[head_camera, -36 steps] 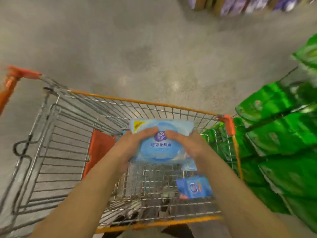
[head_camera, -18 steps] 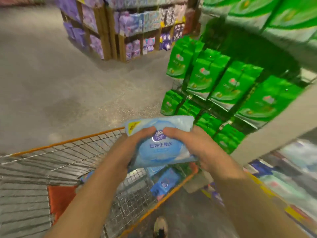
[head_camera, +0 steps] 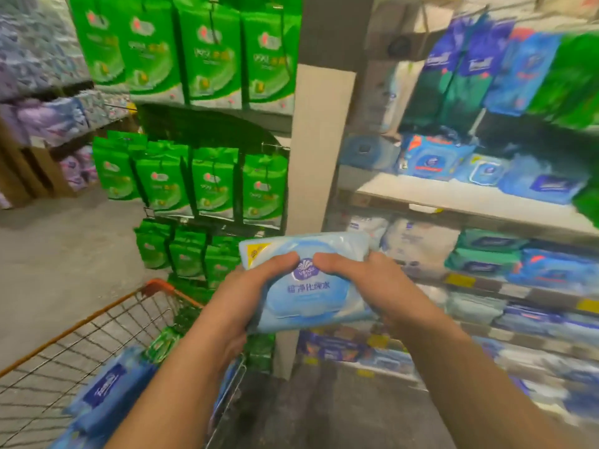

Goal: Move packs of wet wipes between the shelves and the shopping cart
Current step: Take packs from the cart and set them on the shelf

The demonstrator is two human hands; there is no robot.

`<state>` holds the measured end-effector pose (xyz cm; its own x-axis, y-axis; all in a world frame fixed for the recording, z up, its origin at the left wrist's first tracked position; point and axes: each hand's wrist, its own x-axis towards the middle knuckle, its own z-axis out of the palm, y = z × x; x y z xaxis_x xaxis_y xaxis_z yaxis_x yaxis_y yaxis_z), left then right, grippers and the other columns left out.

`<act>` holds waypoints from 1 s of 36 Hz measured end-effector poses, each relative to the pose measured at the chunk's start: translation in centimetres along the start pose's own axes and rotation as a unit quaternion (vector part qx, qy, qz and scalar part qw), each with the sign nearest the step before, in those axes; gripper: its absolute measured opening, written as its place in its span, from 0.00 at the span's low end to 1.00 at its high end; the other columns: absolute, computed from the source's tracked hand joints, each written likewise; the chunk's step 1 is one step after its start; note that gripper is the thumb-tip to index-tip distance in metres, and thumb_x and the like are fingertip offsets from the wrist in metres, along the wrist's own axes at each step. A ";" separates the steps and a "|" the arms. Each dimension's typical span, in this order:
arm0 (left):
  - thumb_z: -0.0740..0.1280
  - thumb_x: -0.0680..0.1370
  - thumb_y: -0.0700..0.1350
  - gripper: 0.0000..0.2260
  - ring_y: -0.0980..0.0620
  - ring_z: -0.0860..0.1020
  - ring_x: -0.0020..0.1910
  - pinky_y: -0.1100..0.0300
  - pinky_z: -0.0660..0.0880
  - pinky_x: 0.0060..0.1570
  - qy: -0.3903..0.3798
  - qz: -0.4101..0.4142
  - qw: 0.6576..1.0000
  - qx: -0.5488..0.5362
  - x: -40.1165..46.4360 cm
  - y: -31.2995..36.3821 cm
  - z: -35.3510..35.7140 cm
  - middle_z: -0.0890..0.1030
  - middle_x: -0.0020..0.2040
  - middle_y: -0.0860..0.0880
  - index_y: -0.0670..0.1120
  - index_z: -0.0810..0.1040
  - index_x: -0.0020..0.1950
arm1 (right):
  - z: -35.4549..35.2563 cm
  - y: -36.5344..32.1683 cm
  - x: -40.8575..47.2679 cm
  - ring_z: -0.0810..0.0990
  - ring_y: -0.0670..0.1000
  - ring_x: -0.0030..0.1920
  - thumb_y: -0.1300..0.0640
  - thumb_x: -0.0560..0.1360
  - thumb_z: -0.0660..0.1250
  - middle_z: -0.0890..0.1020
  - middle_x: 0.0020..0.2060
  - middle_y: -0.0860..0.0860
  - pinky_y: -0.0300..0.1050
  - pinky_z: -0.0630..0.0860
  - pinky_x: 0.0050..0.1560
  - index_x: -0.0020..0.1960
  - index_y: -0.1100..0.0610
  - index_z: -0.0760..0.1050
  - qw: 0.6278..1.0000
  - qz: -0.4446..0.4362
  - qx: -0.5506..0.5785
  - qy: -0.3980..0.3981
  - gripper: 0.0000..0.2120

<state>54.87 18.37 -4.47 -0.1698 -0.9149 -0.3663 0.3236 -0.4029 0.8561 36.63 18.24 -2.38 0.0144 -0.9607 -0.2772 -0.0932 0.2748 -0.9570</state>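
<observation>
A light blue pack of wet wipes point(head_camera: 308, 296) is held in front of me at mid-height, between the cart and the shelves. My left hand point(head_camera: 246, 296) grips its left side with the thumb on top. Its right side is gripped by my right hand point(head_camera: 366, 286), thumb likewise on top. The orange-rimmed wire shopping cart point(head_camera: 97, 322) is at the lower left and holds blue wipe packs point(head_camera: 107, 390). Shelves point(head_camera: 453, 196) with blue and teal wipe packs fill the right side.
Green packs point(head_camera: 207, 186) hang in rows on a rack straight ahead, beside a beige pillar point(head_camera: 311, 150). Purple packs sit on far shelves at the left. Grey concrete floor point(head_camera: 64, 254) lies left of the rack. Yellow price tags line the shelf edges.
The view has swung right from the cart to the shelves. Both hands still hold the same light blue pack, now lifted away from the cart toward the shelf side.
</observation>
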 end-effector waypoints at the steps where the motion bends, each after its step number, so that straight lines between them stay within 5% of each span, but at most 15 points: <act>1: 0.74 0.66 0.49 0.23 0.43 0.86 0.40 0.56 0.80 0.33 -0.014 -0.008 1.000 0.008 0.5 -0.5 2.4 0.86 0.49 0.39 0.41 0.83 0.59 | -2.3 0.0 -0.7 0.88 0.54 0.47 0.53 0.70 0.78 0.88 0.47 0.52 0.56 0.84 0.53 0.57 0.56 0.84 1.000 -0.002 0.003 0.017 0.16; 4: 0.73 0.71 0.47 0.16 0.44 0.85 0.37 0.57 0.80 0.30 -0.042 -0.019 0.999 0.021 1.3 -1.6 6.8 0.86 0.46 0.41 0.41 0.84 0.56 | -6.8 0.4 -1.6 0.88 0.54 0.46 0.53 0.70 0.78 0.88 0.46 0.52 0.55 0.84 0.52 0.56 0.55 0.84 0.999 -0.006 0.011 0.045 0.16; 9: 0.74 0.67 0.50 0.23 0.40 0.86 0.46 0.52 0.83 0.37 -0.076 -0.036 0.995 0.047 2.2 -3.9 15.3 0.85 0.52 0.39 0.42 0.83 0.60 | -15.5 1.3 -3.4 0.88 0.54 0.45 0.52 0.70 0.79 0.88 0.45 0.51 0.53 0.84 0.49 0.55 0.54 0.84 0.996 -0.006 0.035 0.081 0.15; 14: 0.70 0.74 0.47 0.12 0.46 0.85 0.35 0.58 0.79 0.27 -0.126 -0.020 0.990 0.065 2.1 -5.4 21.4 0.87 0.46 0.42 0.44 0.84 0.55 | -22.0 2.4 -4.2 0.88 0.55 0.48 0.50 0.67 0.80 0.88 0.49 0.52 0.56 0.83 0.54 0.57 0.53 0.84 0.993 -0.013 0.063 0.094 0.20; 18: 0.75 0.68 0.53 0.22 0.41 0.85 0.48 0.52 0.83 0.44 -0.119 -0.020 0.987 0.105 2.8 -6.1 24.8 0.86 0.53 0.41 0.45 0.83 0.59 | -25.7 3.0 -4.7 0.88 0.56 0.48 0.47 0.65 0.81 0.88 0.49 0.52 0.59 0.83 0.54 0.60 0.53 0.82 0.992 -0.023 0.069 0.107 0.26; 21: 0.76 0.69 0.52 0.21 0.41 0.85 0.49 0.50 0.82 0.48 -0.102 -0.011 0.987 0.128 3.5 -6.1 26.4 0.86 0.51 0.42 0.44 0.83 0.59 | -27.3 3.0 -4.4 0.88 0.56 0.49 0.44 0.61 0.82 0.88 0.50 0.52 0.60 0.82 0.55 0.61 0.53 0.82 0.991 -0.035 0.070 0.111 0.31; 26: 0.77 0.69 0.44 0.16 0.49 0.86 0.37 0.60 0.80 0.31 -0.103 0.017 0.984 0.144 4.3 -5.0 27.6 0.87 0.45 0.43 0.43 0.83 0.55 | -28.5 2.3 -3.3 0.88 0.54 0.48 0.52 0.68 0.79 0.88 0.48 0.52 0.54 0.83 0.52 0.58 0.56 0.83 0.988 -0.057 0.079 0.122 0.20; 33: 0.83 0.59 0.47 0.24 0.48 0.86 0.45 0.54 0.82 0.46 -0.107 0.068 0.976 0.178 7.4 -2.5 26.7 0.87 0.48 0.47 0.47 0.84 0.53 | -28.1 0.5 0.8 0.88 0.53 0.48 0.53 0.69 0.79 0.88 0.48 0.51 0.50 0.83 0.48 0.59 0.54 0.82 0.987 -0.093 0.075 0.111 0.20; 36: 0.83 0.58 0.47 0.25 0.49 0.86 0.47 0.56 0.82 0.45 -0.109 0.099 0.975 0.164 9.3 -1.2 25.9 0.87 0.48 0.49 0.50 0.84 0.54 | -27.4 -0.5 3.2 0.88 0.52 0.48 0.54 0.68 0.79 0.88 0.48 0.51 0.47 0.83 0.45 0.58 0.54 0.83 0.986 -0.109 0.083 0.095 0.19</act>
<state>28.80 11.04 0.50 -0.3402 -0.9318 -0.1266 0.0601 -0.1559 0.9859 9.45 13.90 -0.41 -0.1715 -0.9835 -0.0577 0.0566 0.0487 -0.9972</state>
